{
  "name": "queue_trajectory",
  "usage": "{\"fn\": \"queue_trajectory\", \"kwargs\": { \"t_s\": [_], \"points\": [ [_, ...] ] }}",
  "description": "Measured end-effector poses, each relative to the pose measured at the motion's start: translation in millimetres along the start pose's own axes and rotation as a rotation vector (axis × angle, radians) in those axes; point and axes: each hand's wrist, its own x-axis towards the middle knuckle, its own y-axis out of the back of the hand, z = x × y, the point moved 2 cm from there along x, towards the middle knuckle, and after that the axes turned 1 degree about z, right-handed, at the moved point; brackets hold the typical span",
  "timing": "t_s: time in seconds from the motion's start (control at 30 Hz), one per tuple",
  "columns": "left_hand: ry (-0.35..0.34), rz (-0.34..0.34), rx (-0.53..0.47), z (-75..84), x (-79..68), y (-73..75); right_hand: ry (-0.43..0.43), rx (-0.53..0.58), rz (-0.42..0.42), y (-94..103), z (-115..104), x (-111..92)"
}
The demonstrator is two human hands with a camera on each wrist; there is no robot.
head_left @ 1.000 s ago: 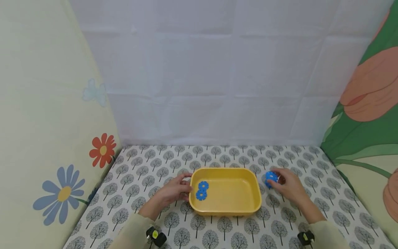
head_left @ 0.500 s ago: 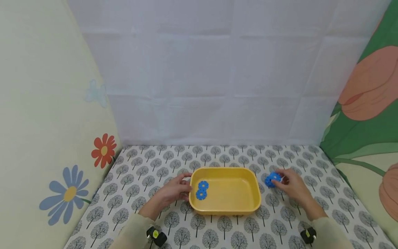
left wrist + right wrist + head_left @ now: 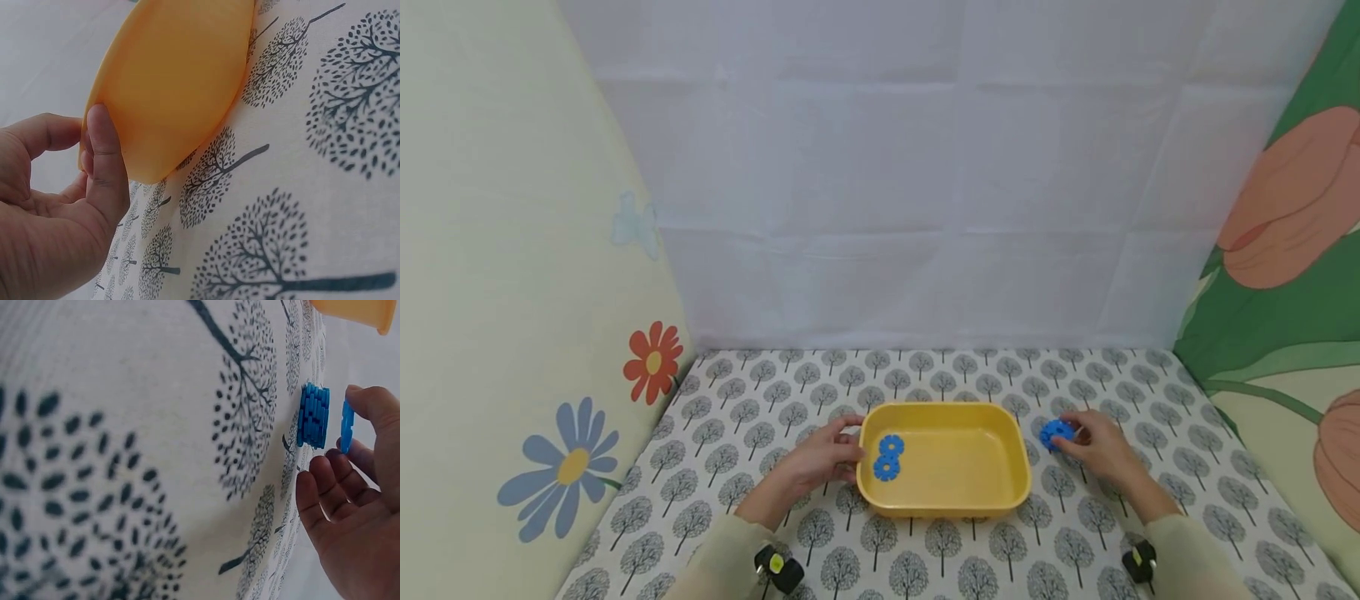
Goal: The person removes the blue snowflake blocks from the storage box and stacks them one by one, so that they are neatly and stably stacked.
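A yellow rectangular tray (image 3: 951, 504) stands in the middle of the cloth. My left hand (image 3: 820, 458) grips its left rim, and the left wrist view has the thumb and fingertips on either side of that edge. Two blue notched plastic discs (image 3: 887, 468) lie flat and close together at the tray's left end. To the tray's right, my right hand (image 3: 1103, 450) pinches one blue notched disc (image 3: 347, 427) between thumb and fingertips. Just under it is a stack of blue discs (image 3: 314, 417), with a narrow gap visible in the right wrist view.
The table has a white cloth (image 3: 940, 546) printed with grey trees. Behind it hangs a white sheet (image 3: 887, 208). Flower-patterned panels (image 3: 1292, 358) close in both sides.
My right hand has shifted slightly right, and the pinched disc has moved a little with it over the stack. The left hand, the tray and the discs inside it stay put.
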Motion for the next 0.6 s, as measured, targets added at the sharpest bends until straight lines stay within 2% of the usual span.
{"fn": "queue_trajectory", "kwargs": {
  "t_s": [0.6],
  "points": [
    [-0.005, -0.007, 0.000, -0.1, -1.3, 0.2, -0.017, -0.040, -0.038, -3.8, -0.1, 3.6]
  ]
}}
